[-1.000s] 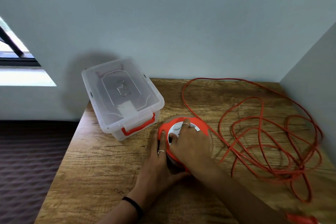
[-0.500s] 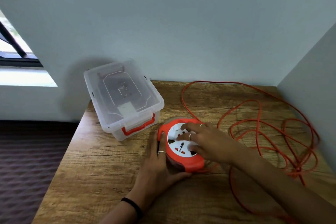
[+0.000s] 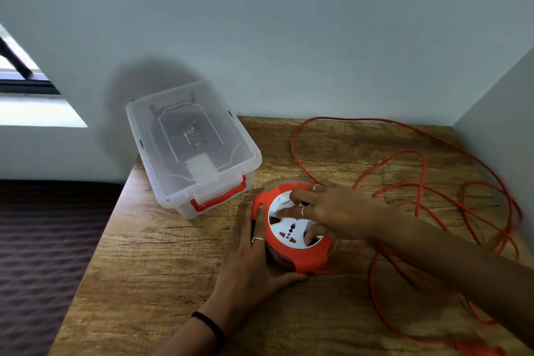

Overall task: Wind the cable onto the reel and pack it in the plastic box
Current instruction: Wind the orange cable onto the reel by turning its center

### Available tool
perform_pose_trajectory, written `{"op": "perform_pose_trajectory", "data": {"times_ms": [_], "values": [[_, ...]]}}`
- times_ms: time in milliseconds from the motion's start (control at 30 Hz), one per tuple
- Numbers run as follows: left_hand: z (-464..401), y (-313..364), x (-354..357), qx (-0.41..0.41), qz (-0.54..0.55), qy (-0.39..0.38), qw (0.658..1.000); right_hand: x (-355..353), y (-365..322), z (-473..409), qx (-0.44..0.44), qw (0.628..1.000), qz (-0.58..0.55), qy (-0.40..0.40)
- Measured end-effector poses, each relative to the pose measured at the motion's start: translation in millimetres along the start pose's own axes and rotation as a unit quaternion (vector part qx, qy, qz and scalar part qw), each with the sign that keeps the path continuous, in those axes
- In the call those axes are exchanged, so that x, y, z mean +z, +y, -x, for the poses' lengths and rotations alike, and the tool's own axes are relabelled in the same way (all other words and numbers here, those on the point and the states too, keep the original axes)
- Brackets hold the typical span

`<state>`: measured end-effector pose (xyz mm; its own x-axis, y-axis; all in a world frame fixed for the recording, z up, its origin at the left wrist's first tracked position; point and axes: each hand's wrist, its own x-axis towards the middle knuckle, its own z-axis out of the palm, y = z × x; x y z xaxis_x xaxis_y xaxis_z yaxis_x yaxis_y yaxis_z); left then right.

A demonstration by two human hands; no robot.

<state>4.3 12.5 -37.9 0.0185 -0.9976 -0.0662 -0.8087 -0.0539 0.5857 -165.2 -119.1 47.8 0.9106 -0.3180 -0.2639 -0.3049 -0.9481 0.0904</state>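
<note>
Orange and white, the reel (image 3: 291, 228) sits at the centre of the frame on the wooden counter (image 3: 161, 274), lying flat with its socket face up. Nearest the camera, the left hand (image 3: 254, 266) cups the reel's lower left side, fingers curved along the rim and thumb tucked under its near edge, steadying it. The right hand (image 3: 332, 212) reaches in from the right and lies across the white face, fingertips pressed into its recesses, apparently to turn it.

Most of the orange cable (image 3: 422, 182) still sprawls in loose overlapping loops over the right half of the frame, one long arc running toward the back wall. Those crossed loops could knot or catch as they are drawn in, and a snag could jerk the reel out from under the left hand.

Farther back, in the upper left, the clear plastic box (image 3: 190, 147) stands with its lid closed and orange latch facing the reel; it overhangs the counter's left edge.
</note>
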Motion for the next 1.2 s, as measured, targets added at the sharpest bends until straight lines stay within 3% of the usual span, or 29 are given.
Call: {"op": "perform_pose_trajectory", "data": {"times_ms": [133, 267, 433, 600, 767, 867, 933, 1033, 1200], "values": [[0, 1, 0, 0.012, -0.018, -0.012, 1.000, 7, -5, 3, -0.005, 0.999, -0.014, 0.051], [0, -2, 4, 0.030, 0.009, 0.005, 0.999, 11, -28, -1, 0.118, 0.989, -0.063, 0.067], [0, -1, 0, 0.000, 0.015, -0.006, 1.000, 9, -72, -29, 0.374, 0.906, -0.176, 0.089], [1, 2, -4, -0.012, 0.011, -0.020, 1.000, 8, -82, -45, 0.473, 0.843, -0.233, 0.105], [2, -1, 0, 0.011, 0.008, 0.007, 1.000, 11, -74, -28, 0.433, 0.871, -0.205, 0.111], [3, -2, 2, 0.022, 0.004, 0.015, 1.000, 7, -58, -13, 0.385, 0.862, -0.290, 0.158], [3, -2, 2, 0.030, 0.005, 0.017, 0.999, 1, -49, -2, 0.342, 0.882, -0.275, 0.170], [3, -1, 1, 0.033, 0.000, 0.020, 0.999, 2, -39, 10, 0.220, 0.952, -0.184, 0.106], [3, -1, 1, 0.037, 0.000, 0.025, 0.999, 0, -24, 12, 0.081, 0.994, -0.079, -0.003]]}}
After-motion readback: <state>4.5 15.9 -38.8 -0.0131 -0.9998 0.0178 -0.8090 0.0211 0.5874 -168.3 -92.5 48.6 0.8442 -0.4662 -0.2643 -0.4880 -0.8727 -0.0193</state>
